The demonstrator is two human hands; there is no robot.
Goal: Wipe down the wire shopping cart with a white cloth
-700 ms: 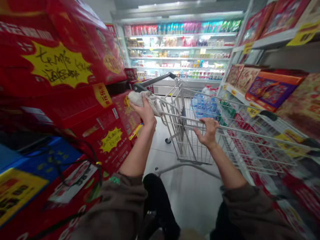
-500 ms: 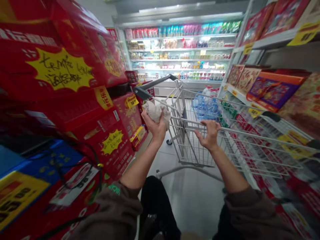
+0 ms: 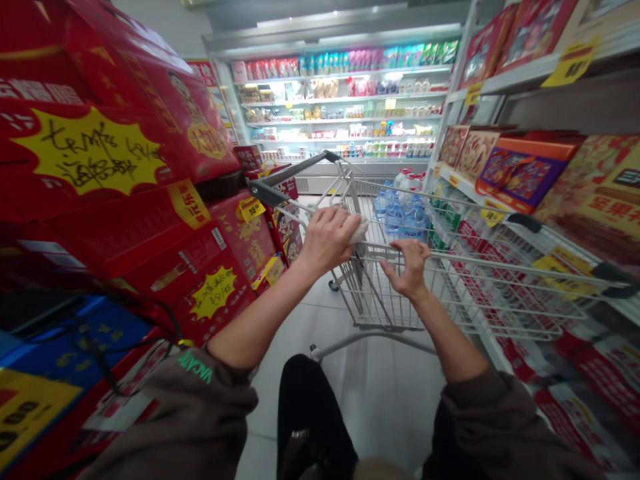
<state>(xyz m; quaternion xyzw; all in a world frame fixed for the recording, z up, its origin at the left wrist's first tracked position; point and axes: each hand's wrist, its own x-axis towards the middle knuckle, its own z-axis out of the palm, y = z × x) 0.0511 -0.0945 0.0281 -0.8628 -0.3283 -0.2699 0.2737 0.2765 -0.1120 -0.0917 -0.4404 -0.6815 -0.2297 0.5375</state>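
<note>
A metal shopping cart (image 3: 385, 293) stands sideways in front of me, its grey handle (image 3: 295, 175) toward the left. My left hand (image 3: 330, 237) is closed over a whitish cloth (image 3: 359, 230), pressing it on the cart's top rim near the handle end. Most of the cloth is hidden under the palm and fingers. Further right along the same rim, my right hand (image 3: 411, 267) grips the wire rail, fingers curled over it and thumb on the near side.
Stacked red gift boxes (image 3: 165, 120) rise close on the left. To the right is a shelf (image 3: 520, 80) of boxed goods with bottle packs below. Blue water bottles (image 3: 403, 213) stand behind the cart, and a lit refrigerated display (image 3: 345, 100) spans the back.
My left hand has turned palm down and moved right, bringing the cloth onto the cart's rim. My right hand keeps its hold on the rail. The view has shifted slightly right.
</note>
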